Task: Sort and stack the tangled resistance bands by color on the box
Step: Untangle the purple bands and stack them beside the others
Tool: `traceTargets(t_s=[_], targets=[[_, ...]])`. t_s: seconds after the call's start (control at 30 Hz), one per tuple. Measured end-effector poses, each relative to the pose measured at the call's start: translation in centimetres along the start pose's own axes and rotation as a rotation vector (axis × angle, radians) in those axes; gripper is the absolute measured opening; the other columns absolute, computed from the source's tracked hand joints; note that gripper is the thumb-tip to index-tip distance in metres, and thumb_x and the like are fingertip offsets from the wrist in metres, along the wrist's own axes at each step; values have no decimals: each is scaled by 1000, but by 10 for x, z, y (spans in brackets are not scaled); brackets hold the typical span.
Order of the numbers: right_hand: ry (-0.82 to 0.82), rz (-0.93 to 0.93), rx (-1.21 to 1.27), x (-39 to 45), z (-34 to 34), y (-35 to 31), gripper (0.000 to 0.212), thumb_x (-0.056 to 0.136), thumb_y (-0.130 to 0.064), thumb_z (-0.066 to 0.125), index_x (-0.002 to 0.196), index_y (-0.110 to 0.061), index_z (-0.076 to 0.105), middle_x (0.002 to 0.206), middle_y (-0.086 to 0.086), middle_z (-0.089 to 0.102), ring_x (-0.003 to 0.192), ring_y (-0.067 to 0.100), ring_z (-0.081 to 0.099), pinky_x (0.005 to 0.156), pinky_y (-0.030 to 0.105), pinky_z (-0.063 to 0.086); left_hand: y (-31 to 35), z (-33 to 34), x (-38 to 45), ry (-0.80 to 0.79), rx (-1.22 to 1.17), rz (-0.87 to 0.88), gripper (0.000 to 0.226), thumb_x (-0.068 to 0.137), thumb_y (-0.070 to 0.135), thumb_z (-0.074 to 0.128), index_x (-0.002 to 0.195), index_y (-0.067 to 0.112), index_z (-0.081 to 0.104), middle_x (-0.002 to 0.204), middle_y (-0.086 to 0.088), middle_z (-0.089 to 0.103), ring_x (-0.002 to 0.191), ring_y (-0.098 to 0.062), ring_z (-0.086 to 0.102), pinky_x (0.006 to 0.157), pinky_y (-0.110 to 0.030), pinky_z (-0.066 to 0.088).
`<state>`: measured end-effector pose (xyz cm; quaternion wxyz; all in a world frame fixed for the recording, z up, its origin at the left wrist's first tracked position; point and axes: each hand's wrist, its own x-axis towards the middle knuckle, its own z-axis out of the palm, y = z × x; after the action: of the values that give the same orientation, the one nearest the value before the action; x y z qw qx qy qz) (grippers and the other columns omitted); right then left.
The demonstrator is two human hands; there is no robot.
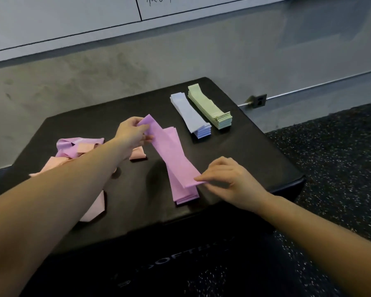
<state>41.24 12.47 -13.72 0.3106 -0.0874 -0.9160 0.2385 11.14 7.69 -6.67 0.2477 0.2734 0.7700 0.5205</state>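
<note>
A purple band (169, 153) is stretched flat between my two hands above the purple stack (185, 195) on the black box (240, 159). My left hand (131, 133) pinches its far end, and my right hand (227, 179) pinches its near end. A blue stack (191, 114) and a green stack (210, 108) lie side by side at the box's far right. A tangled heap of purple and peach bands (77, 146) lies at the left, partly hidden by my left forearm.
A loose peach band (137, 155) lies just behind my left wrist. The box's right edge drops to speckled rubber flooring (330, 168). A grey wall with a socket (258, 100) stands behind the box.
</note>
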Motion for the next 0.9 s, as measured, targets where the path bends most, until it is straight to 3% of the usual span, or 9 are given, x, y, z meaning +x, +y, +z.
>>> traceTargets(t_s=[0.1, 0.27, 0.4, 0.57, 0.77, 0.9], targets=[[14, 40, 53, 13, 6, 6, 24, 88, -39, 64, 105, -29, 77, 99, -28, 54, 98, 4, 52, 86, 16, 39, 1, 7, 15, 64, 123, 27, 18, 100, 12, 61, 117, 18, 59, 112, -10, 65, 82, -21, 74, 66, -28, 60], [-119, -121, -15, 38, 14, 11, 13, 88, -28, 76, 100, -26, 75, 104, -13, 70, 104, 2, 50, 88, 24, 40, -7, 20, 40, 64, 243, -5, 18, 98, 11, 61, 114, 19, 59, 112, -9, 65, 87, -21, 74, 68, -29, 61], [-291, -130, -22, 45, 26, 22, 15, 91, -32, 73, 105, -28, 76, 105, -13, 70, 104, 2, 52, 86, 24, 40, -17, 35, 55, 36, 361, 36, 15, 98, 11, 63, 109, 20, 62, 106, -5, 65, 88, -17, 71, 68, -26, 60], [-381, -126, -26, 39, 38, 31, 20, 94, -42, 68, 108, -31, 76, 106, -15, 69, 103, -1, 51, 84, 28, 45, -28, 48, 68, 11, 408, 81, 18, 97, 8, 62, 106, 23, 61, 103, -1, 62, 90, -16, 68, 72, -25, 58], [-414, -160, -34, 35, 42, 34, 22, 94, -48, 65, 106, -33, 77, 105, -15, 66, 102, 0, 51, 85, 24, 41, -38, 60, 78, -2, 418, 132, 19, 97, 9, 63, 110, 22, 61, 102, 0, 63, 87, -15, 68, 70, -23, 58], [-364, -194, -52, 32, 46, 35, 20, 94, -46, 65, 102, -32, 77, 102, -12, 64, 98, 4, 52, 81, 30, 41, -44, 62, 83, 12, 451, 172, 30, 96, 6, 63, 123, 18, 62, 122, -4, 62, 98, -19, 67, 86, -32, 60]])
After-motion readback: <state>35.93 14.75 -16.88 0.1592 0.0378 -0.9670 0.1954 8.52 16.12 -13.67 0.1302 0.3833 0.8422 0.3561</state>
